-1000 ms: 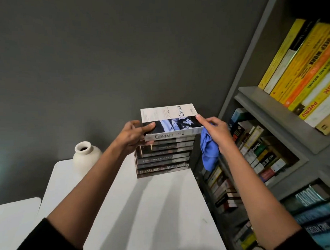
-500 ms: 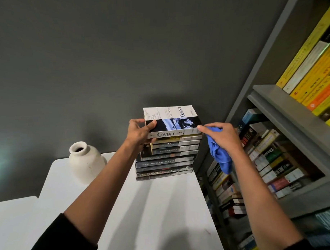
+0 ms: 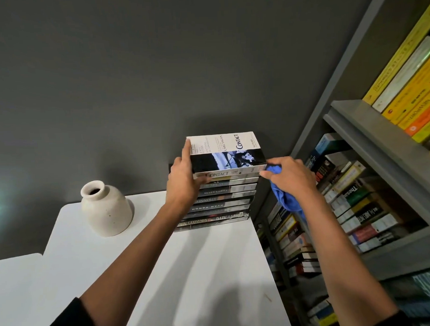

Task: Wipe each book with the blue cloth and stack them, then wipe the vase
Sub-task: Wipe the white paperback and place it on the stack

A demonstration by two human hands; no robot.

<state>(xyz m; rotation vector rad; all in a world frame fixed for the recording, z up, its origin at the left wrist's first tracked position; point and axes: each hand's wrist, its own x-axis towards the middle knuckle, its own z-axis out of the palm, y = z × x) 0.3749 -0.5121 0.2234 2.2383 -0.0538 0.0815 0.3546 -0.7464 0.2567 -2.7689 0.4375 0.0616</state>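
Observation:
A stack of several paperbacks [image 3: 219, 207] stands at the back right corner of the white table [image 3: 200, 273]. The top book, "Contact" [image 3: 229, 149], lies flat on the stack. My left hand [image 3: 183, 186] lies against its left end, fingers apart, index finger along the edge and thumb on the spine. My right hand [image 3: 293, 178] is closed on the bunched blue cloth [image 3: 286, 201] and touches the right end of the book's spine. A cream speckled vase [image 3: 106, 210] stands upright on the table, left of the stack, apart from both hands.
A grey bookshelf [image 3: 368, 125] packed with books rises directly right of the table, close behind my right hand. A dark grey wall stands behind the stack. A second white surface [image 3: 13, 279] adjoins the table at the lower left.
The "Contact" book has come down to rest on the stack. My left hand has loosened from gripping it to lying along its left end. My right hand with the cloth stays at its right end.

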